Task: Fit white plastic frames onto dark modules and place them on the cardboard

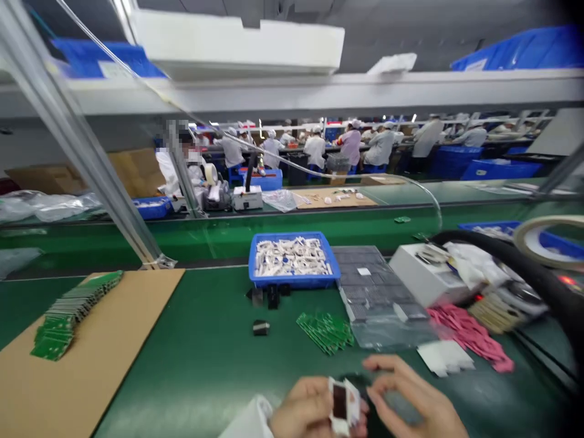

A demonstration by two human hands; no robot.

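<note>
Low in the head view, my left hand (pixel 303 410) is closed around a small white plastic frame (pixel 351 406) with a dark rectangular display in it. My right hand (pixel 410 398) is just to the right of it, fingers apart and curved, with nothing visible between them. Beneath and behind the frame is a dark patch that I cannot make out. Ahead on the green mat lie a loose pile of green circuit boards (pixel 325 331) and a small dark piece (pixel 261 328). Several black pieces (pixel 272 297) lie in front of a blue tray (pixel 294 281) of white plastic parts.
Stacked circuit boards (pixel 77 310) lie on a brown board (pixel 123 340) at left. To the right are a grey plastic tray (pixel 371 274), a pink cloth (pixel 472 334), white pieces (pixel 444 357), a white box-like device (pixel 422 274) and a black hose (pixel 511 261). A shelf (pixel 292 94) crosses overhead; people work beyond.
</note>
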